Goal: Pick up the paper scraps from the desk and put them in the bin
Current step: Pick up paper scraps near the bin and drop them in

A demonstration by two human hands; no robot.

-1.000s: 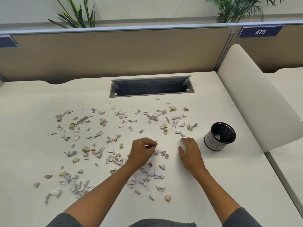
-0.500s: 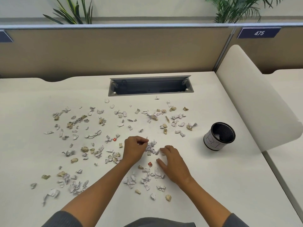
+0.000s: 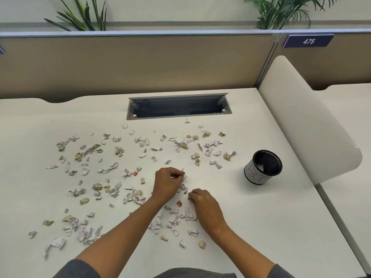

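The bin [image 3: 263,167] stands on the right part of the desk [image 3: 261,227], a small round black mesh cup with a white paper band round its outside that carries hand-drawn marks. It is upright, open at the top, and something white lies at the bottom of it; I cannot tell how much. Near the far edge of the desk a long cable tray [image 3: 178,106] is sunk into the top with its lid up, and dark cables lie inside.

The paper scraps [image 3: 112,177] lie spread over the desk from the far left to just short of the bin, white and tan bits with 2 small red ones among them. None touches the bin.

The left hand [image 3: 167,184] is curled, thumb and fingertips pinched together on a few white scraps, one of which sticks up above the fingers. The right hand [image 3: 204,205] lies knuckles-up on the desk with its fingers bent down onto scraps at their tips; whether it grips them or only presses on them I cannot tell.

1 second ago the right hand lay flatter and further to the right, nearer the bin. It has since drawn in leftward and toward the person, close to the left hand, with its fingers more curled. The left hand has stayed almost in place with the same pinch. The bin has not moved.
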